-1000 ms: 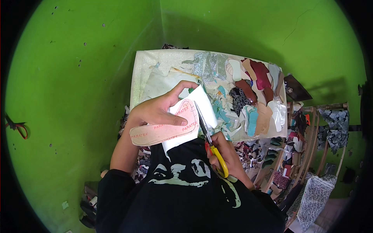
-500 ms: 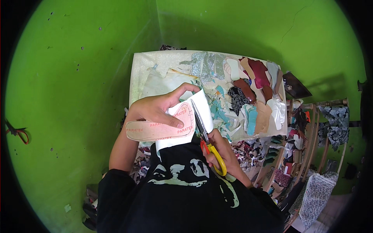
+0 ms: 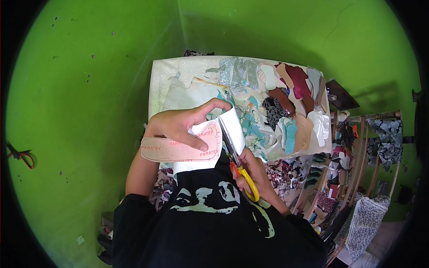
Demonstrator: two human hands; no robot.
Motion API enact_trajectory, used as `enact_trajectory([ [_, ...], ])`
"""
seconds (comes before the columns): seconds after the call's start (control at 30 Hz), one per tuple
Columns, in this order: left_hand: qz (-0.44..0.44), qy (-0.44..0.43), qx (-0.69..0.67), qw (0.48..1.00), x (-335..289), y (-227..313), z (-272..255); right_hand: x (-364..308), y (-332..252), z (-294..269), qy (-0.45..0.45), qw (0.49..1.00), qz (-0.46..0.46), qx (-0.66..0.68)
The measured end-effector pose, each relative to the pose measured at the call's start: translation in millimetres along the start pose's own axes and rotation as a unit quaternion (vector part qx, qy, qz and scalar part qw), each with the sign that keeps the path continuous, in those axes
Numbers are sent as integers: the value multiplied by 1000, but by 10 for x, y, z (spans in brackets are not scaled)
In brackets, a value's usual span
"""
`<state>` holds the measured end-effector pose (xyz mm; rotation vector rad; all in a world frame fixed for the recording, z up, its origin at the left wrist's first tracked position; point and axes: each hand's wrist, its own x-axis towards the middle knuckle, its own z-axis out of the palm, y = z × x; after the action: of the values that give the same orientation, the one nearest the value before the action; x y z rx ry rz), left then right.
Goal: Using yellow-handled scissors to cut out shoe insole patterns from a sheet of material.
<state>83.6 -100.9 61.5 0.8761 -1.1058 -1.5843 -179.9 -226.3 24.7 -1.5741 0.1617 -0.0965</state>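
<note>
Left hand [image 3: 178,127], centre of frame: the thumb lies flat on a pinkish-beige, sole-shaped board with red print and a drawn outline [image 3: 165,152]; the index finger hooks over the upper edge of a smooth white sheet [image 3: 196,165] beneath it. Remaining fingers are hidden. This grip appears to keep both layers from slipping.

Right hand [image 3: 255,169], right of centre: fingers are closed around yellow-and-red-handled metal scissors [image 3: 243,173]. The blades point up-frame, with white material on both sides, just beside the board's right end, presumably so the board's edge guides them; blade opening cannot be determined.

Both layers are held above the near edge of a pale cream table [image 3: 163,71], apparently for blade clearance.
</note>
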Motion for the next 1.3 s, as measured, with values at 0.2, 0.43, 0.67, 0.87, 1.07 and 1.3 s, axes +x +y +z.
enact_trajectory([
  [0.2, -7, -8, 17, 1000, 18, -2, -17, -16, -50, -60, -11, 998, 66, -15],
  [0.43, -28, -10, -10, 999, -26, -35, -37, 36, -45, -96, -33, 998, 50, -10],
  [0.67, 74, 118, 294, 946, -64, -44, -179, 84, 200, -169, -112, 967, 135, 184],
  [0.87, 180, 359, 96, 911, 210, -322, 11, 174, 220, -25, 31, 980, -6, 196],
  [1.07, 223, 385, 91, 891, 427, -408, 425, 356, 197, 22, 206, 973, -85, 57],
  [1.3, 302, 498, 203, 787, 459, -402, 624, 452, 80, -1, 136, 989, -15, 47],
])
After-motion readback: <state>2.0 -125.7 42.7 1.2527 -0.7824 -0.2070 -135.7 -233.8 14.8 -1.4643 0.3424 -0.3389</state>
